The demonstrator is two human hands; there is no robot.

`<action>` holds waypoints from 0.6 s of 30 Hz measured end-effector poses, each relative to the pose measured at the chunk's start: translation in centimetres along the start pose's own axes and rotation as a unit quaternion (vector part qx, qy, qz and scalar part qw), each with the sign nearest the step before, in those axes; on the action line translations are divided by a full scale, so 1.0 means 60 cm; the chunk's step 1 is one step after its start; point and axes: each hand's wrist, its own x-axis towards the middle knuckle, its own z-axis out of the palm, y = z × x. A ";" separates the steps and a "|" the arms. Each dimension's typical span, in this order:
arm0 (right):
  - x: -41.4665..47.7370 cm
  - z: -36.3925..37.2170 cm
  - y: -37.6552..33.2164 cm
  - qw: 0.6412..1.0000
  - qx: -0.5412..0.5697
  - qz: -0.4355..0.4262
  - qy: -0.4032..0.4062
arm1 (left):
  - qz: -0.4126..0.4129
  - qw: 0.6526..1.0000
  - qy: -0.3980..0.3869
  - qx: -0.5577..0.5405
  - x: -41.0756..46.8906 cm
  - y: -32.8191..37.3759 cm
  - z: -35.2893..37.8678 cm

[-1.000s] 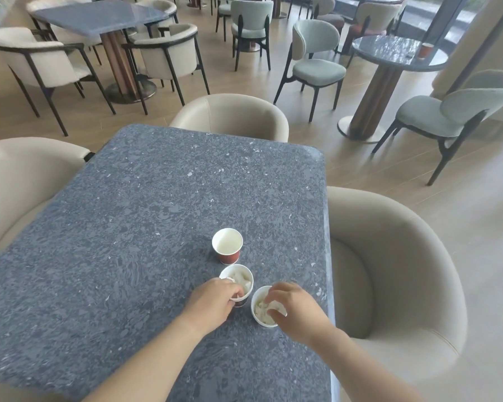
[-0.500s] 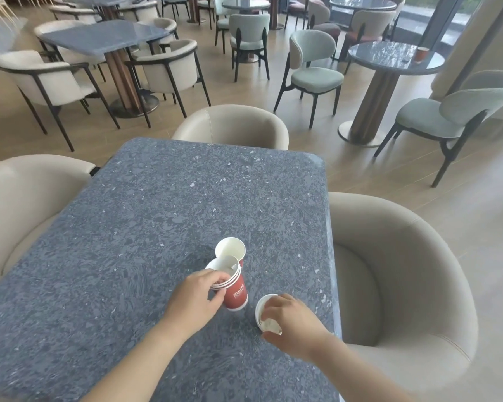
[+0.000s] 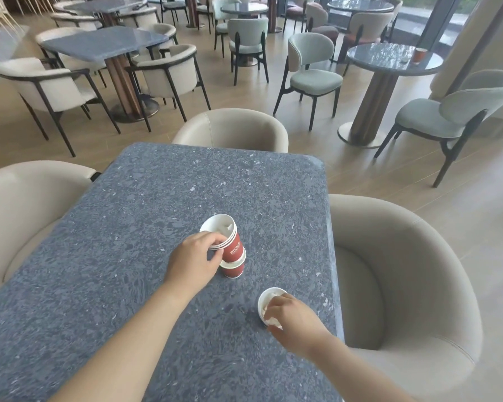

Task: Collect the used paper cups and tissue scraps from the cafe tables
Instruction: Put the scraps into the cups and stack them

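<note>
My left hand grips a stack of red paper cups with white rims, tilted and lowered into the mouth of another red cup that stands on the grey speckled table. A white scrap shows inside the top cup. My right hand holds a third cup near the table's right edge, fingers over its rim. White tissue scraps lie inside it.
Beige armchairs surround the table: one on the right, one at the far end, one on the left. A round table at the back right carries another red cup. More tables and chairs fill the room behind.
My left hand lifted the middle cup stack off the table and carried it forward into the far cup. My right hand stayed on the near cup of tissue. The view tilted upward.
</note>
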 end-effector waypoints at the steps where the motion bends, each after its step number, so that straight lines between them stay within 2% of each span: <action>1: 0.001 0.000 0.002 1.000 0.002 0.002 0.001 | -0.002 1.000 -0.012 0.005 0.004 -0.001 0.005; 10: 0.014 0.004 0.027 0.999 -0.017 0.007 0.042 | -0.030 0.985 -0.142 0.092 0.011 -0.029 0.049; 18: 0.023 0.014 0.040 0.996 0.001 0.021 0.084 | -0.046 0.969 -0.223 0.096 0.000 -0.034 0.088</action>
